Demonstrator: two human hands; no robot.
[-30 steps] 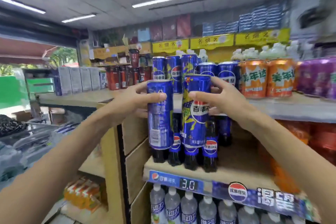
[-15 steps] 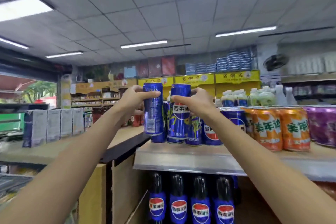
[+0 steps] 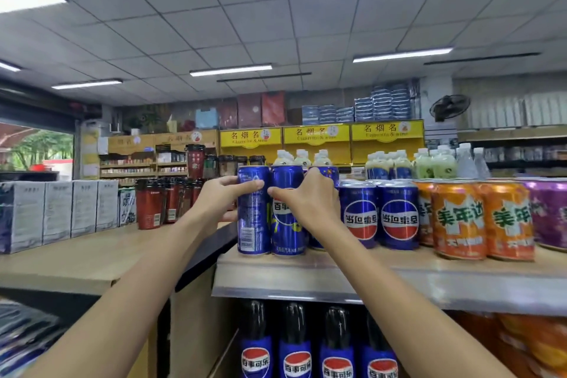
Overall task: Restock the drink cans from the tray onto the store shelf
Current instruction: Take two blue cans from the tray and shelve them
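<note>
Two tall blue Pepsi cans stand side by side at the left front of the top shelf (image 3: 306,278). My left hand (image 3: 221,199) grips the left can (image 3: 253,224) near its upper part, barcode facing me. My right hand (image 3: 306,202) is wrapped around the right can (image 3: 287,233) from the right. Both can bottoms look to rest on the shelf board. Shorter blue Pepsi cans (image 3: 399,218) stand just right of my right hand. The tray is out of sight.
Orange soda cans (image 3: 460,221) and purple cans (image 3: 549,212) fill the shelf further right. Pepsi bottles (image 3: 296,347) stand on the shelf below. To the left is a wooden counter (image 3: 76,258) with grey boxes (image 3: 58,212) and red cups (image 3: 150,205).
Both hands raised the two tall cans from in front of the lower shelf up to the top shelf and lowered them onto its left front edge. The view tilted upward.
</note>
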